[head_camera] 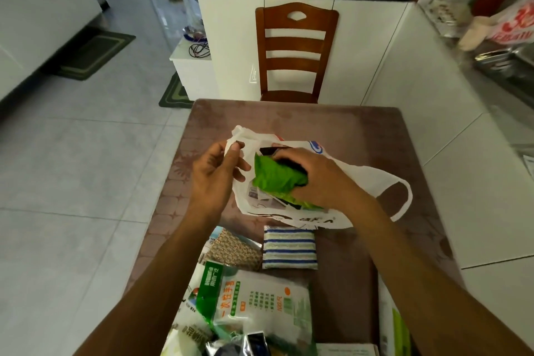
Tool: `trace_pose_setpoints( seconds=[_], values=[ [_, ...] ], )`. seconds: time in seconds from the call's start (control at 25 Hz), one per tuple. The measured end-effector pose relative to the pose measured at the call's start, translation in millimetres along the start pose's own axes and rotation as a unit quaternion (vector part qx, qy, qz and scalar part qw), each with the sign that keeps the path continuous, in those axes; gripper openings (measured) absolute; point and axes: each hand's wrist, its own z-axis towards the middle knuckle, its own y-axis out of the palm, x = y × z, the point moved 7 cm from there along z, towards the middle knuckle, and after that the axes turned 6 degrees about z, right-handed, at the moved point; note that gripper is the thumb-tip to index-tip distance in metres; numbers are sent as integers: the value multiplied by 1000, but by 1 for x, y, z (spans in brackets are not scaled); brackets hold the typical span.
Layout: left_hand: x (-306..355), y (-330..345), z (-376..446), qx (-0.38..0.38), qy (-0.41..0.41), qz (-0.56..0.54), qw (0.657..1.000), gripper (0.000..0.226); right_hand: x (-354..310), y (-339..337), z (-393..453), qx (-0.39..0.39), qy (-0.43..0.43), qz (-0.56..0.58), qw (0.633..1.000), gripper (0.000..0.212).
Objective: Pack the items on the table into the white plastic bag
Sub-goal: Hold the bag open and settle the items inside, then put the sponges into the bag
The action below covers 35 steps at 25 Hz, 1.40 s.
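White plastic bag [341, 173] lies open on the brown desk [341, 130], just in front of the wooden chair [296, 52], and the left hand [215, 175] pinches one handle of it between closed fingers [234, 147] to hold the mouth up. Inside the bag the right hand [320, 179] is wrapped around a crumpled green packet [274, 176] – its fingers curl over something dark, pressed down among other packets there. Nearer than the bag lie a blue-striped sponge [289, 247], touching the bag's edge, a patterned packet [234, 248] beside it, and a glove packet [260, 300] with green print.
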Motion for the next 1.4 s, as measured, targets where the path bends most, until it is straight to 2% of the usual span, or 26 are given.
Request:
trace_pose_setpoints(
  seconds=[0.04,0.08,0.16,0.2,0.24,0.28,0.32,0.36,0.44,0.48,0.6,0.72,0.8,0.84,0.88,0.96,1.04,1.12,1.24,1.32,1.36,1.4],
  values=[
    [4,-1,1,-1,11,3,1000,21,13,11,16,-32,23,-52,998,58],
    [8,-2,2,-2,19,7,1000,21,17,13,24,-8,37,-74,997,53],
    [10,-2,6,-5,25,14,1000,22,16,9,8,164,14,-31,986,31],
    [10,-1,7,-9,23,18,1000,21,8,13,-19,248,-24,14,968,20],
    [7,1,8,-16,19,18,1000,19,2,28,-49,287,-49,50,955,13],
    [4,4,7,-26,14,12,999,16,0,54,-77,281,-56,50,957,9],
    [1,7,6,-37,12,4,999,15,8,88,-95,225,-38,30,973,9],
    [-2,10,5,-46,11,-5,999,16,30,124,-100,141,14,6,990,19],
    [-7,13,0,-57,11,-12,998,18,83,181,-97,-39,153,-31,987,60],
    [-7,13,-1,-59,15,-9,998,18,100,196,-91,-92,181,-57,978,77],
    [-6,9,-4,-55,20,4,998,20,121,205,-77,-146,182,-137,963,100],
    [-6,7,-5,-51,17,14,998,20,138,184,-77,-105,235,-181,949,95],
    [-8,9,-4,-57,14,16,998,22,133,174,-80,-96,235,-198,947,97],
    [-9,10,-4,-59,15,13,998,23,128,174,-87,-98,228,-170,954,100],
    [-10,11,-4,-59,16,9,998,23,118,174,-99,-100,218,-105,965,102],
    [-11,10,-3,-57,16,4,998,23,93,163,-131,-89,197,94,972,93],
    [-10,6,-3,-51,17,8,999,23,59,124,-150,-17,139,190,972,83],
    [-9,4,-4,-50,12,10,999,24,42,79,-130,76,89,178,977,84],
    [-8,-2,-7,-46,2,28,999,23,22,37,-59,106,91,-2,990,85],
    [-9,-8,-9,-49,-5,40,998,22,8,37,-42,172,60,-32,983,59],
    [-11,-12,-8,-52,-8,42,998,21,-4,53,-49,168,23,2,986,44],
    [-13,-15,-8,-54,-10,40,998,21,-14,84,-66,108,9,39,993,37]
  ],
)
